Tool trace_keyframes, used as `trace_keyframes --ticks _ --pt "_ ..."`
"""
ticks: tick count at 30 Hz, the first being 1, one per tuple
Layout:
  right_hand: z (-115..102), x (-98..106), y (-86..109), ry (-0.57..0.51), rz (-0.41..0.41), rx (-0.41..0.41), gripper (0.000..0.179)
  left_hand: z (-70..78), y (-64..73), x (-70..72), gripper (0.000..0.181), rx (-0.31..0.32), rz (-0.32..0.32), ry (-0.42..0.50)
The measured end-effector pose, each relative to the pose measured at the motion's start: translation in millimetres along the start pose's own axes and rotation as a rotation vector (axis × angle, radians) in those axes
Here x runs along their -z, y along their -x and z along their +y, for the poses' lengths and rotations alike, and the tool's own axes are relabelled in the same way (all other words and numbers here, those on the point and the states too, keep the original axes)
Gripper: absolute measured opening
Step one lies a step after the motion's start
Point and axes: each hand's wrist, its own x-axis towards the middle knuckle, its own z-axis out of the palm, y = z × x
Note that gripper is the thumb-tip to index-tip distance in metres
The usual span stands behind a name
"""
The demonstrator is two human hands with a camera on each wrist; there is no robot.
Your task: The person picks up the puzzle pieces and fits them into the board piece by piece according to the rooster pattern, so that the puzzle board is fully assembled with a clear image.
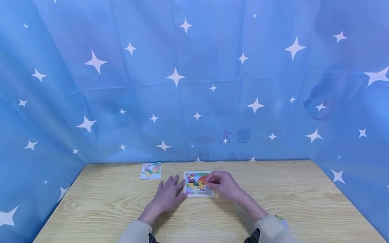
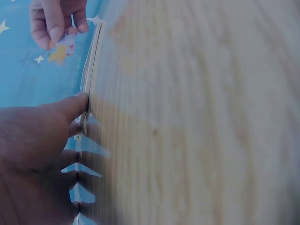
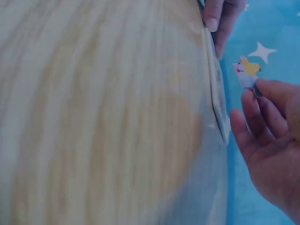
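A small puzzle board (image 1: 191, 195) with a bright rooster picture and a pale rim lies flat on the wooden table. At its left edge is my left hand (image 1: 167, 196), palm down with fingers spread, thumb and fingertips right at the rim. My right hand (image 1: 225, 186) is over the board's right side and pinches a puzzle piece between thumb and fingertips. In the right wrist view this puzzle piece (image 3: 247, 70) is white and yellow, held up above the board. The left wrist view also shows the puzzle piece (image 2: 60, 52) hanging from the right fingertips.
A paler rooster picture card (image 1: 150, 171) lies at the table's back, left of the board. By the right sleeve (image 1: 276, 231) a colourful item (image 1: 280, 219) is partly hidden. A blue curtain with white stars (image 1: 175, 77) stands behind and beside the table (image 1: 96, 207).
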Motion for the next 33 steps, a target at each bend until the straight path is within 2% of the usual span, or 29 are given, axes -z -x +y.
trace_keyframes --ticks 4,14,21,33 --pt "-0.1 -6.7 -3.2 0.021 -0.010 0.001 0.007 1.2 -0.8 0.8 0.055 0.010 0.003 -0.003" --pt "-0.7 -17.8 -8.0 -0.007 -0.041 -0.004 0.011 0.8 -1.0 0.8 0.055 0.018 -0.007 -0.011" --pt "0.1 -21.6 -9.9 0.004 -0.035 -0.004 0.009 0.7 -1.8 0.7 0.055 0.021 -0.006 -0.016" --pt "2.2 -26.6 -11.7 0.032 -0.048 -0.051 0.018 -0.6 -2.5 0.3 0.055 0.020 -0.009 -0.008"
